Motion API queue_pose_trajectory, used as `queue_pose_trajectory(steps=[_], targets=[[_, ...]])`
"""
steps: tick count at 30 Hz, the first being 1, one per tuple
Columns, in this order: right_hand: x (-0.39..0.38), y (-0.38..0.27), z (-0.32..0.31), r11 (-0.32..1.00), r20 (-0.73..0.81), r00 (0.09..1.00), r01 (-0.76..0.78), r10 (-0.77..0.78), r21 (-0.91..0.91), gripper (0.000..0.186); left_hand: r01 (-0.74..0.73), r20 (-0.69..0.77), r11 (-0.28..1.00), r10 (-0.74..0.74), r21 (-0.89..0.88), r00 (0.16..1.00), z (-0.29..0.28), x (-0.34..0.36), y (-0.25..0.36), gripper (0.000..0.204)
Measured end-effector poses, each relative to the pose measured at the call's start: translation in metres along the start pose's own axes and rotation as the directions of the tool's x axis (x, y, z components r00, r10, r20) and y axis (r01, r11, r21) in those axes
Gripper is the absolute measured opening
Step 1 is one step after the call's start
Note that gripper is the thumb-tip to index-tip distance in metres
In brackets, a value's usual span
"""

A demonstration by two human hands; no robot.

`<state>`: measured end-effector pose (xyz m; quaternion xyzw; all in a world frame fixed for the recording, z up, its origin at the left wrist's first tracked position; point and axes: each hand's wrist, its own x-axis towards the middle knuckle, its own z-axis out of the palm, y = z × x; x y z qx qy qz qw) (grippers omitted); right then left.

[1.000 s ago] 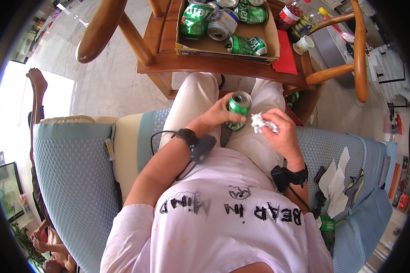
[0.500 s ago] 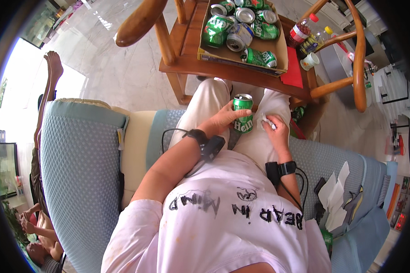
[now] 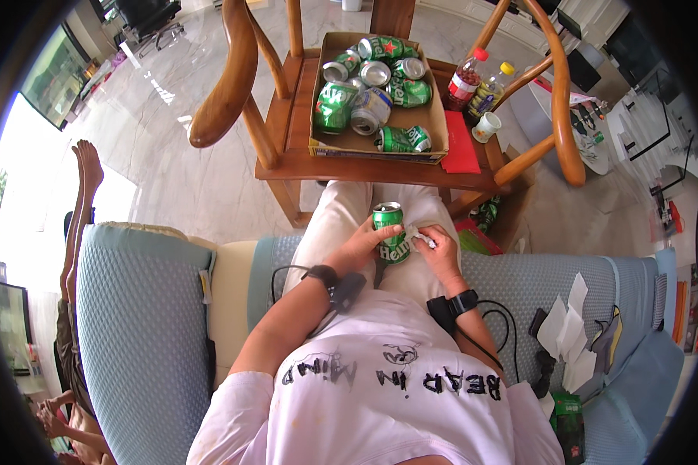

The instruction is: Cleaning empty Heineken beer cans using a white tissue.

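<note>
Head view: at frame centre the left hand [image 3: 362, 246] is wrapped around a green can [image 3: 390, 232] held upright over the lap, long axis vertical, top toward the wooden chair [image 3: 287, 159] above. The right hand [image 3: 440, 252] pinches a white tissue [image 3: 420, 235] against its side. A hard wipe could, I judge, tip or twist the can loose, since only fingers steady it

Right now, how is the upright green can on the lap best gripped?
Around the mid-body of the green can, from its left side, as the left hand does: the can stands upright, its round wall is open there, and the right hand with the white tissue crowds the other side.
</note>
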<state>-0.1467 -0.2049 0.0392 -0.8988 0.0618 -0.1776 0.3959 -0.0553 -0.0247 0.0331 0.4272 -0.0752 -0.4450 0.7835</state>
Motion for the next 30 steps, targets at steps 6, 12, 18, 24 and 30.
queue_pose_trajectory(steps=[6,12,18,24,30], targets=[[0.006,-0.008,0.012,0.994,-0.03,1.0,0.0,0.004,0.113,0.019,0.012,-0.104,0.999,-0.017,-0.05,0.994,0.009,-0.009,0.005,0.05],[0.003,-0.006,0.016,0.985,-0.081,0.997,0.002,0.012,0.171,0.021,0.032,-0.039,0.989,-0.038,-0.145,0.999,0.001,-0.004,0.002,0.043],[0.003,-0.017,-0.006,0.947,-0.119,0.992,0.009,0.031,0.32,0.023,0.077,-0.056,0.946,-0.099,-0.316,0.993,0.017,-0.017,0.025,0.04],[0.038,-0.086,-0.089,0.928,-0.204,0.958,0.255,-0.203,0.273,0.025,-0.046,0.095,0.949,0.079,-0.312,0.992,0.037,-0.033,0.115,0.069],[0.083,-0.148,-0.115,0.881,-0.333,0.847,0.465,-0.414,0.087,0.025,-0.043,-0.015,0.892,0.04,-0.449,0.999,0.083,-0.028,0.179,0.081]])
